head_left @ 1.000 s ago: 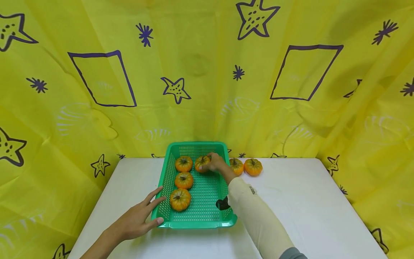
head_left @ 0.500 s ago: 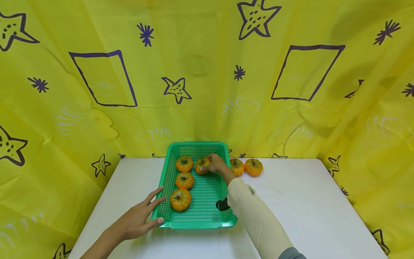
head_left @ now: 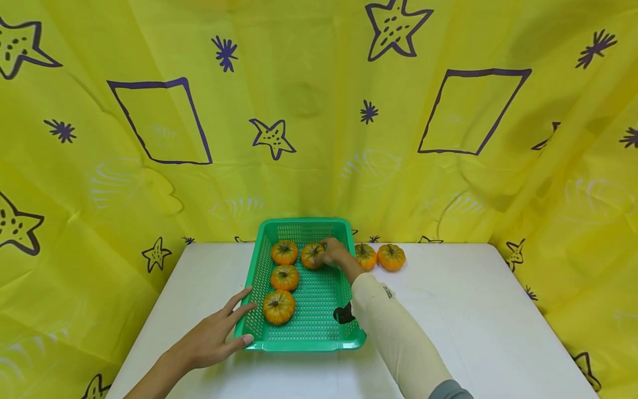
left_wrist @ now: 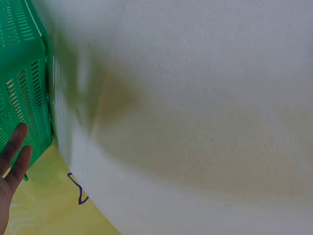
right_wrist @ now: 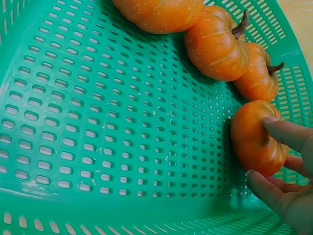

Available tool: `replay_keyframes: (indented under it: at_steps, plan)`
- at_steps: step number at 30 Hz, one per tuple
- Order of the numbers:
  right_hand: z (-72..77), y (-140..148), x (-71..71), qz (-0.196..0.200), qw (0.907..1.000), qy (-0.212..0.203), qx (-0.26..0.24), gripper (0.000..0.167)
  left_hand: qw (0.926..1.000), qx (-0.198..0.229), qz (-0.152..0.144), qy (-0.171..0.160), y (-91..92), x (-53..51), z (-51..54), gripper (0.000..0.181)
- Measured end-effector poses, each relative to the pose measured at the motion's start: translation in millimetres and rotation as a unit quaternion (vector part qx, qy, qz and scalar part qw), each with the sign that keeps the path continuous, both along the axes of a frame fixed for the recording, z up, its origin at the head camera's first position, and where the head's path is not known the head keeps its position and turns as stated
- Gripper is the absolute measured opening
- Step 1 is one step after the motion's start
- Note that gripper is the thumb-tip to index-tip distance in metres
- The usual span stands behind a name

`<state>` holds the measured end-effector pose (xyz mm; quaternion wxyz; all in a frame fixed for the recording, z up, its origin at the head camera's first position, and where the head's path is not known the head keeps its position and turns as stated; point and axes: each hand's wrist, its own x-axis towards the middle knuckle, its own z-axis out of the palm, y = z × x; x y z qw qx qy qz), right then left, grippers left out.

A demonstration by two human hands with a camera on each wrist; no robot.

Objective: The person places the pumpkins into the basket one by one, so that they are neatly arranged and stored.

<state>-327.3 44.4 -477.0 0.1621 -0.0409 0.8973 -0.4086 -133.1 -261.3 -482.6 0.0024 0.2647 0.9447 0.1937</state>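
Observation:
A green basket point(head_left: 299, 346) holds several small orange pumpkins, three of them in a column along its left side. My right hand point(head_left: 336, 255) is at a fourth pumpkin point(head_left: 311, 256) by the basket's back wall. The right wrist view shows the fingers and thumb of the right hand point(right_wrist: 293, 171) around that pumpkin point(right_wrist: 254, 134), which sits on the basket floor. With fingers spread, my left hand point(head_left: 211, 335) rests against the basket's left side and front corner. In the left wrist view, two fingers of the left hand point(left_wrist: 12, 164) lie near the slotted wall point(left_wrist: 29, 98).
Two more pumpkins point(head_left: 391, 257) stand on the white table point(head_left: 458, 310) just right of the basket. A yellow patterned curtain point(head_left: 319, 183) rises behind and at both sides. A small black thing point(head_left: 343, 315) shows near the basket's right side, by the sleeve.
The right thumb has shifted slightly to the right along the pumpkin. The pumpkins, the basket and the left hand look the same.

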Motion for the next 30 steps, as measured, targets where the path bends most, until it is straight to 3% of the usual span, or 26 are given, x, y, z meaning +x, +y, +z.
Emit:
replay_keyframes:
  at_steps: [23, 30]
  plan:
    - [4.8, 0.6, 3.2, 0.002, 0.9998, -0.017, 0.010, 0.074, 1.0000, 0.003, 0.000, -0.003, 1.1, 0.4, 0.6, 0.059]
    - [10.7, 1.7, 0.0, 0.019, 0.9994, 0.009, 0.028, 0.079, 1.0000, 0.003, -0.002, 0.004, 1.0, 0.2, 0.2, 0.059]
